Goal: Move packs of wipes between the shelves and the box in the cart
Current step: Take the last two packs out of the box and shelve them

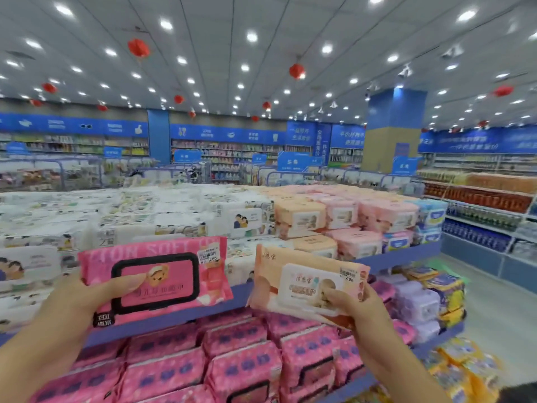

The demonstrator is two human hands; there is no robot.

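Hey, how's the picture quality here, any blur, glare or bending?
Head view: wide-angle bending curves the ceiling lines and the blue shelf edge; ceiling lights bloom with glare; far aisles and the white packs at left are blurred; the pink pack in the left hand and peach pack in the right hand are sharpest, evenly lit without hard shadows.

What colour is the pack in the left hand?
Bright pink, with a black-outlined lid flap; the left hand grips the pack. Head view, the only one.
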